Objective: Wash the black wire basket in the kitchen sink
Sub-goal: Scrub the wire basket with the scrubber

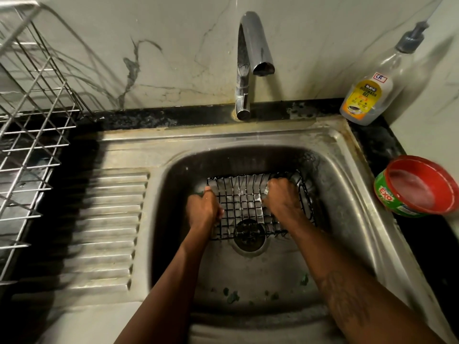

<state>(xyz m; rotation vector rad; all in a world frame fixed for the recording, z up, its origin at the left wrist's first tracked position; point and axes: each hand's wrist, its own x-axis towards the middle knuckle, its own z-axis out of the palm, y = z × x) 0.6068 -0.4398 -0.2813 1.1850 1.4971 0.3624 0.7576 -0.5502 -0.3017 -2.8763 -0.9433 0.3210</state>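
- two hands down in the sink (171,194), both on the black wire basket (244,202)
- basket sits on the sink floor, partly over the drain (248,235), tilted with its open side towards the camera
- left hand (203,209): grip curled round the basket's left rim, thumb on the wire
- right hand (283,194): grip curled tight against the basket's right side near the upper rim; cannot tell if it clamps the wire or something small and pale at the knuckles
- faucet (244,65) above the sink's back edge, spout over the basin
- dishwash gel bottle (372,90) on the black bench (173,117), back right corner
- red and green tub (419,187) on the bench right of the sink
- steel dish rack (32,120) at left
- some green bits (233,296) on the sink floor, near side
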